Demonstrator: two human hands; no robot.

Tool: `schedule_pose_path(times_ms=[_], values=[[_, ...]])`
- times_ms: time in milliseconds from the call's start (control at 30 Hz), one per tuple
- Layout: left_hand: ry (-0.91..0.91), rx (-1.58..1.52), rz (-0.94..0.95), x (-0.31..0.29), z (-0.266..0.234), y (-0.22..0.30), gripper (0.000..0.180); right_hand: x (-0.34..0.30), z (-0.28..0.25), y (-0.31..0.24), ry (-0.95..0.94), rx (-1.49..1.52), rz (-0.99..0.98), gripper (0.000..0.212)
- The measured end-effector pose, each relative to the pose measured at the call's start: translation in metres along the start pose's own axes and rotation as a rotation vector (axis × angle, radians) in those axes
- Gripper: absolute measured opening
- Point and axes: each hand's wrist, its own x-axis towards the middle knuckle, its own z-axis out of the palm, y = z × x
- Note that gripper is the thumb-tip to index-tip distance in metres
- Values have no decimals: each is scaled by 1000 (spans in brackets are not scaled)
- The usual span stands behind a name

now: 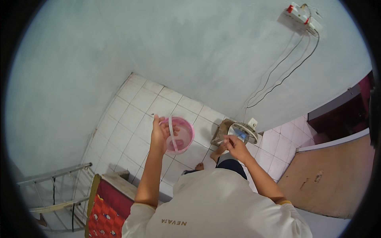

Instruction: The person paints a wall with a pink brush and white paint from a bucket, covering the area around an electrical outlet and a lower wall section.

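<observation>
A pink bucket (pixel 191 137) with a pale handle (pixel 171 133) is below my left hand (pixel 159 131), over the white tiles. The fingers of that hand pass under the handle and hook round it, while the thumb points up. Water-like pale contents and a pink shape (pixel 177 143) show inside the bucket. My right hand (pixel 237 148) is in front of a small fan (pixel 247 132) with a pale grille and blue blades. Its fingers are curled together, and whatever lies between them, if anything, is hidden.
The fan rests by a brownish box (pixel 221 131) against the grey wall (pixel 190 47). Cables (pixel 279 83) run down from a power strip (pixel 298 15). At the left are a metal ladder (pixel 55 186) and a red patterned cloth (pixel 105 216); a wooden panel (pixel 329 174) stands right.
</observation>
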Motion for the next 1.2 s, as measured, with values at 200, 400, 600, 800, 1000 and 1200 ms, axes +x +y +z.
schedule_pose_path(times_ms=[200, 400, 600, 800, 1000, 1200], values=[[-56, 169, 24, 8, 21, 31, 80, 43, 2, -126, -126, -213, -412, 23], [-91, 183, 64, 45, 43, 35, 85, 124, 53, -129, -404, -481, -689, 25], [-164, 244, -24, 75, 71, 56, 82, 203, 123, -104, -756, -746, -619, 31], [-244, 360, -6, 103, 90, 73, 79, 230, 118, -112, -632, -827, -540, 35], [-314, 419, -30, 134, 108, 78, 77, 273, 135, -53, -493, -563, -637, 33], [-392, 456, -86, 173, 122, 82, 70, 269, 71, -117, -234, -161, -258, 30]])
